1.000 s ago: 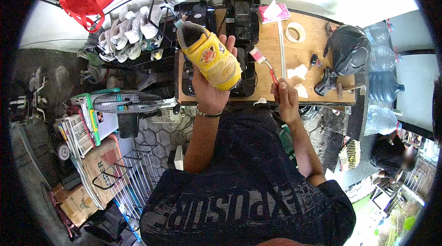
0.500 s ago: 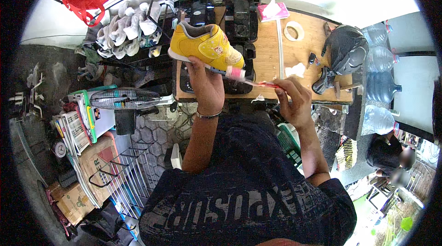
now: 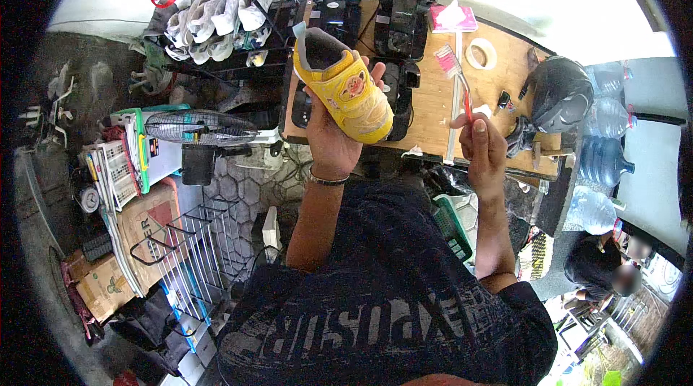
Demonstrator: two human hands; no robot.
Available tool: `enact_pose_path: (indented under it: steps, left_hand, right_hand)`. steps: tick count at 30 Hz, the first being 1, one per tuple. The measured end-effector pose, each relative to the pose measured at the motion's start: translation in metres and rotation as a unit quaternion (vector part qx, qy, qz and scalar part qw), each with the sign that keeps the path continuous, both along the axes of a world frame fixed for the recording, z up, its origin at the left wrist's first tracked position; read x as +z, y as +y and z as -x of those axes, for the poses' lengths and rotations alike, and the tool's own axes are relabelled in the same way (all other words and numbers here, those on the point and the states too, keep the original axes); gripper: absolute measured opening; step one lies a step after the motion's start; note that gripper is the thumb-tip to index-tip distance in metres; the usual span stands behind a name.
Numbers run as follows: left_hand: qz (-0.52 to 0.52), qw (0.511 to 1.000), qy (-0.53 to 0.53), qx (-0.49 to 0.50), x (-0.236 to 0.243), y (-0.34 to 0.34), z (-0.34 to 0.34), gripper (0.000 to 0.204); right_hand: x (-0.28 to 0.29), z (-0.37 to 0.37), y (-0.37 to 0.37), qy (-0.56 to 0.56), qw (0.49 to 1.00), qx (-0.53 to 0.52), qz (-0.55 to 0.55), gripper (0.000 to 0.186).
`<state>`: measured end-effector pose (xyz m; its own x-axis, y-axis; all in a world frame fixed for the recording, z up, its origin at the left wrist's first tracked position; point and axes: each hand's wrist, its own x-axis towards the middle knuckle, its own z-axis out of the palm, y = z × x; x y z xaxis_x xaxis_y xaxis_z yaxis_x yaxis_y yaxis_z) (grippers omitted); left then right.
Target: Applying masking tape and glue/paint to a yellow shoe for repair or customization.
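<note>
A small yellow shoe (image 3: 341,90) with a grey lining and a cartoon patch on its strap rests in my left hand (image 3: 333,139). Its toe points down and to the right, and my fingers wrap round it from below and behind. Off to the right, my right hand (image 3: 482,148) pinches the red handle of a toothbrush (image 3: 468,103). The pink-and-white bristle head stands up and away from the shoe, over the wooden table (image 3: 426,115).
Black machines (image 3: 401,21) stand at the table's back left, near a pink tissue pack (image 3: 453,19). A tape roll (image 3: 481,54) and a black bag (image 3: 559,93) lie on the right. A fan (image 3: 201,128) stands left; wrapped shoes (image 3: 216,18) fill a rack.
The toothbrush has left the shoe's side and swung up and right, its head now raised. My left hand has turned the shoe so the toe points lower and the strap faces up.
</note>
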<state>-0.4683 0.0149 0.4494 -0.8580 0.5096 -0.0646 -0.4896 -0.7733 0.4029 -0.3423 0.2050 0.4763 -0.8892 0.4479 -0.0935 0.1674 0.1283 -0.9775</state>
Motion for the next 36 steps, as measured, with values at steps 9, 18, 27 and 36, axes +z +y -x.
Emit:
enact_pose_path:
  steps: [9,18,27,36]
  left_hand:
    - [-0.032,0.999,0.008,-0.005,-0.001,0.009,-0.002,0.061]
    - [-0.101,0.994,-0.013,-0.046,-0.009,0.047,-0.01,0.06]
    - [-0.051,0.977,-0.098,-0.18,-0.044,0.095,-0.033,0.059]
    - [-0.023,0.967,-0.066,-0.245,-0.034,0.157,-0.044,0.064]
  right_hand:
    - [-0.02,-0.013,-0.01,-0.109,0.987,0.089,-0.078,0.042]
    - [-0.104,-0.05,0.023,-0.089,0.994,0.061,-0.01,0.039]
    - [-0.299,-0.178,0.189,-0.244,0.868,-0.229,-0.368,0.019]
    - [-0.32,-0.189,0.228,-0.294,0.824,-0.231,-0.427,0.027]
